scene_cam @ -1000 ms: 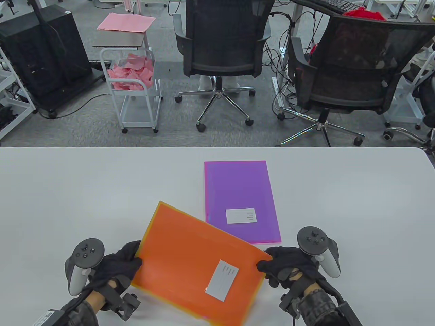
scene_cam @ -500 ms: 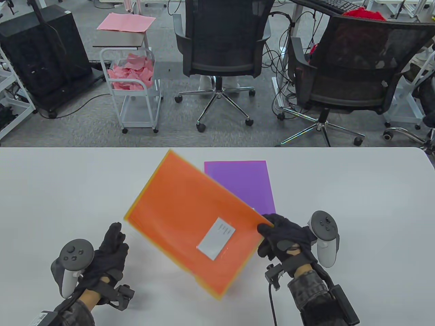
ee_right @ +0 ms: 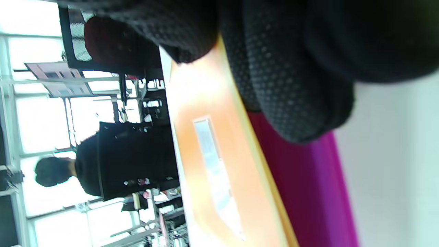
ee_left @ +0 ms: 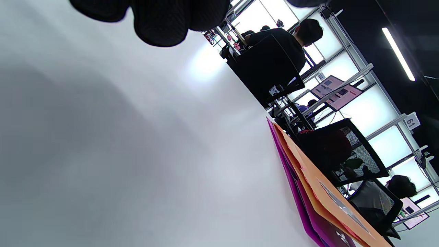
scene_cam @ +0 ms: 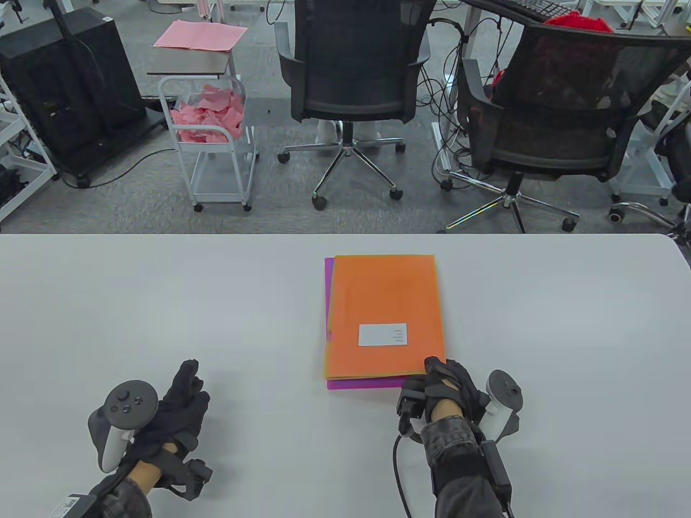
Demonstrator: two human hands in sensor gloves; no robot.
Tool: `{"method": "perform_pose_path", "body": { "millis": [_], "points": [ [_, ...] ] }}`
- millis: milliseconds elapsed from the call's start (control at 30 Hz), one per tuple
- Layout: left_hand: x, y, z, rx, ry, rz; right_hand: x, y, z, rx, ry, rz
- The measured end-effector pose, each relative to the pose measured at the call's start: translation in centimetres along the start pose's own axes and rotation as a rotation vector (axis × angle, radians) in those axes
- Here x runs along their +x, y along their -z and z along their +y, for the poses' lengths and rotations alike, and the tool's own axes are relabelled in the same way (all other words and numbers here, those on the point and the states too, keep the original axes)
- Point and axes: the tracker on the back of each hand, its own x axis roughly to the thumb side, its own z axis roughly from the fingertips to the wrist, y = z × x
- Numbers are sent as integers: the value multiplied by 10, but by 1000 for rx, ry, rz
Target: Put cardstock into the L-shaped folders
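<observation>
An orange L-shaped folder (scene_cam: 384, 302) with a white label (scene_cam: 382, 334) lies squarely on top of a purple folder (scene_cam: 367, 383), whose left and near edges stick out. My right hand (scene_cam: 434, 369) holds the orange folder's near right corner. In the right wrist view its fingers (ee_right: 291, 85) lie over the edge of the orange folder (ee_right: 212, 103), above the purple one (ee_right: 308, 181). My left hand (scene_cam: 191, 380) is open and empty on the table to the left. The left wrist view shows both folders stacked, orange (ee_left: 319, 185) over purple (ee_left: 301, 202).
The white table (scene_cam: 162, 302) ends at a far edge. Beyond it stand two black office chairs (scene_cam: 353, 81), a white cart of pink paper scraps (scene_cam: 208, 116) and a small table with pink sheets (scene_cam: 200, 35).
My left hand let go of the orange folder and drew back. My right hand swung the folder up, away and to the right and laid it on the purple folder.
</observation>
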Motion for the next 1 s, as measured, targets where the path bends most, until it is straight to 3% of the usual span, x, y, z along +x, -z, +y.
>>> {"method": "perform_pose_path", "body": {
  "millis": [367, 1000],
  "points": [
    [-1, 1, -4, -17, 39, -11, -1, 10, -5, -1, -100, 7],
    [0, 1, -5, -38, 45, -18, -3, 9, -4, -9, -48, 21]
  ]
}}
